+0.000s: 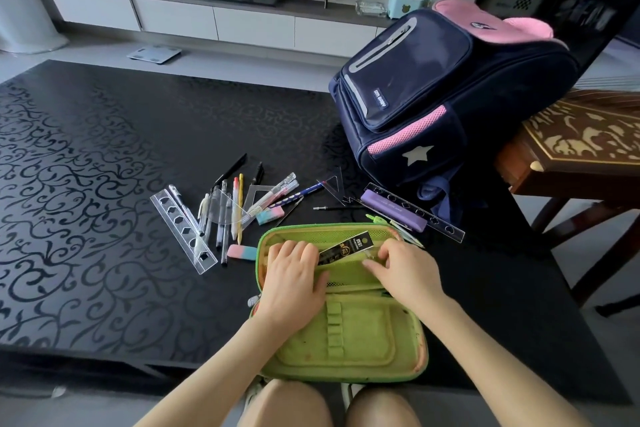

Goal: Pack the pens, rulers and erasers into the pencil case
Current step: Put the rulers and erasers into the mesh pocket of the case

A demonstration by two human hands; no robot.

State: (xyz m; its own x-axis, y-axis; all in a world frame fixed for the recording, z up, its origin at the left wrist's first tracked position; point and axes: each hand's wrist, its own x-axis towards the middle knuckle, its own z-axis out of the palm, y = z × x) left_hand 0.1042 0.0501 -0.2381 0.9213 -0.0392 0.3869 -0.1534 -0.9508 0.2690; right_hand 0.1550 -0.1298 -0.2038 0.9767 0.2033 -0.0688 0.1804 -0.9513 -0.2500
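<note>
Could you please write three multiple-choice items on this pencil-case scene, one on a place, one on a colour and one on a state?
1. Where does the backpack stand relative to the pencil case?
A. Beyond it, to the right
B. Beyond it, to the left
C. On the floor

2. What colour is the pencil case's lining?
A. Purple
B. Green
C. Black

3. What state is the pencil case in?
A. Zipped shut
B. Open, both hands in it
C. Open, untouched

Answers:
1 A: it stands on the table at the far right.
2 B: the whole inside shows green.
3 B: the left hand and right hand rest on the inner pocket beside a black packet.
</note>
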